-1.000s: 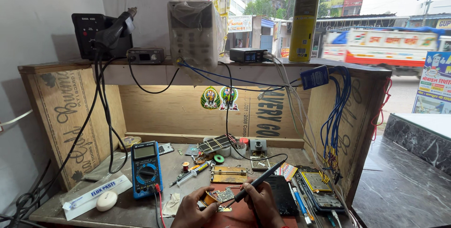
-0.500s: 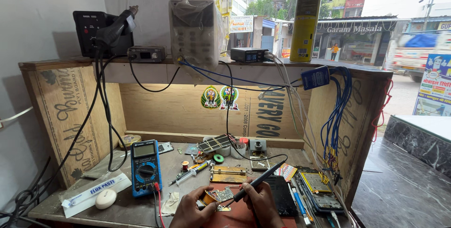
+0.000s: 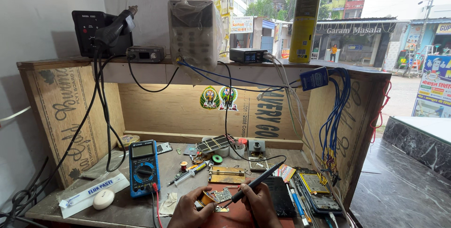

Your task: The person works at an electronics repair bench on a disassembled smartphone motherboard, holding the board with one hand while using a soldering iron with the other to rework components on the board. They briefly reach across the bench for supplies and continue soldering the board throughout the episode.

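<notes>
Green board [image 3: 221,195] is pinched flat on the red mat [image 3: 237,214] by the left hand [image 3: 188,211], a black iron [image 3: 256,185] is gripped by the right hand [image 3: 258,204], and the tip is touching the board, so soldering seems under way, not done.

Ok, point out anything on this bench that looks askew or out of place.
The tall yellow spray can stands close to the shelf's front edge, right above the work area. The hot-air handpiece leans tilted against its black station. Small parts lie scattered around the blue multimeter.
</notes>
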`<act>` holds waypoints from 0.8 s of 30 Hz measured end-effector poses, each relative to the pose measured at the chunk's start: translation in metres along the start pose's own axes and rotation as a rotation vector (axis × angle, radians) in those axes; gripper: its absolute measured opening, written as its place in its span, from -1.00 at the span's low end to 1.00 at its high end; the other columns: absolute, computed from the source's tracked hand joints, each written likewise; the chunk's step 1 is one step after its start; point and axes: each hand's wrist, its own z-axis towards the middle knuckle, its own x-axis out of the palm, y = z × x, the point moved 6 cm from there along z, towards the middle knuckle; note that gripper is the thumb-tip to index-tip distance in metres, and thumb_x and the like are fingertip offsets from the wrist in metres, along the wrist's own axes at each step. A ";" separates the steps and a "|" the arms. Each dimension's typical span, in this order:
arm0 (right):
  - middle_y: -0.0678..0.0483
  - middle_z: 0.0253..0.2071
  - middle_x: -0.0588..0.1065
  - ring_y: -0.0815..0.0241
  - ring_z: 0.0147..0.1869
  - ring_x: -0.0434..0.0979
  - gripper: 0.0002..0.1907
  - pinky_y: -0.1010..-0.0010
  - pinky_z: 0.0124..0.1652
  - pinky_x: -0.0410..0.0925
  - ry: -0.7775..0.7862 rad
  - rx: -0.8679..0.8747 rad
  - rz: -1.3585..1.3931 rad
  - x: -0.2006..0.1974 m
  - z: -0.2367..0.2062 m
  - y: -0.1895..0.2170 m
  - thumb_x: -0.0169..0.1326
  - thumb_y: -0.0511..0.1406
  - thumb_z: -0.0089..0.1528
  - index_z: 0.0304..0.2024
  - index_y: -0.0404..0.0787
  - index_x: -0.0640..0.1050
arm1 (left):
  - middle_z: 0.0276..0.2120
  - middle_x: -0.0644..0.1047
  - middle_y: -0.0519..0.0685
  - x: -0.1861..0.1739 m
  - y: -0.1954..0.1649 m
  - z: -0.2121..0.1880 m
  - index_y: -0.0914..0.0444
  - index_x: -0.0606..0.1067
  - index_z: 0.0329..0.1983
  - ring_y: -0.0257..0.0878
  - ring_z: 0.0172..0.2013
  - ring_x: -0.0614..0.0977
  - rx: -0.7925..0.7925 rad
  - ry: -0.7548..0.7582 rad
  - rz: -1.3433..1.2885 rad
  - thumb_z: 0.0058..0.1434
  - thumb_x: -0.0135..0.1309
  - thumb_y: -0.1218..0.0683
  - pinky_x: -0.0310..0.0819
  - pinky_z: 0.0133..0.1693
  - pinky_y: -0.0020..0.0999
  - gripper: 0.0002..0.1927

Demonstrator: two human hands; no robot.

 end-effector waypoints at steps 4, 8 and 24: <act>0.07 -0.66 0.40 0.33 -0.68 0.29 -0.86 0.47 -0.66 0.15 -0.020 0.028 -0.008 -0.001 0.002 0.000 0.11 -0.32 0.25 -0.33 -0.31 0.54 | -0.20 0.72 0.05 0.000 -0.003 0.001 0.22 0.52 0.21 -0.28 -0.16 0.78 0.022 -0.015 -0.028 0.01 0.33 -0.03 0.67 -0.17 -0.36 -0.34; 0.07 -0.66 0.39 0.34 -0.67 0.30 -0.85 0.48 -0.66 0.15 0.007 -0.012 0.014 0.000 0.001 0.002 0.11 -0.33 0.26 -0.34 -0.32 0.53 | -0.20 0.73 0.02 0.000 -0.004 0.001 0.19 0.52 0.21 -0.30 -0.16 0.78 -0.018 -0.005 0.005 0.01 0.33 -0.05 0.64 -0.19 -0.36 -0.34; 0.04 -0.65 0.43 0.34 -0.69 0.28 -0.82 0.48 -0.67 0.13 -0.030 0.078 -0.036 -0.002 0.001 0.000 0.12 -0.30 0.27 -0.30 -0.33 0.56 | -0.19 0.73 0.04 0.001 -0.006 0.003 0.22 0.51 0.20 -0.29 -0.12 0.78 0.014 0.001 -0.033 0.02 0.34 -0.05 0.66 -0.11 -0.38 -0.34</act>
